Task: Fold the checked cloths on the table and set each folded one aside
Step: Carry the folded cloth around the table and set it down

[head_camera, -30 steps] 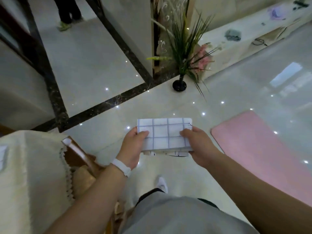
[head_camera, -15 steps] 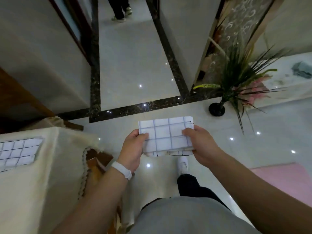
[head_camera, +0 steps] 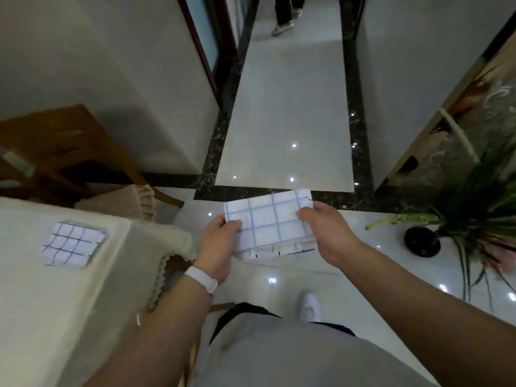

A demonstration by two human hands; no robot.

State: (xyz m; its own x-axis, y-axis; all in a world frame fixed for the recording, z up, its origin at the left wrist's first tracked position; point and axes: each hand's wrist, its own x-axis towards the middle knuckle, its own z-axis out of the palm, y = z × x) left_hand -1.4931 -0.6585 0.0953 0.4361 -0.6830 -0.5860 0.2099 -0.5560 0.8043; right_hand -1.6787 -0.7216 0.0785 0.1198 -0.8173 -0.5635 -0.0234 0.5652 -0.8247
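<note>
A folded white cloth with a blue check [head_camera: 269, 220] is held in the air over the floor, in front of my body. My left hand [head_camera: 217, 247] pinches its left edge, thumb on top. My right hand [head_camera: 325, 233] pinches its right edge the same way. A second folded checked cloth [head_camera: 73, 243] lies flat on the table [head_camera: 33, 303], which is covered in a cream cloth, at the left. The held cloth is to the right of the table's corner and apart from it.
A wooden chair [head_camera: 69, 152] with a beige cushion stands behind the table. A potted plant in a black vase [head_camera: 422, 241] stands on the glossy floor at the right. Another person's feet [head_camera: 284, 23] are down the corridor ahead.
The view has swung left: the table and its folded cloth have come further into sight, the pink mat has left it. Both hands keep the same hold on the folded cloth.
</note>
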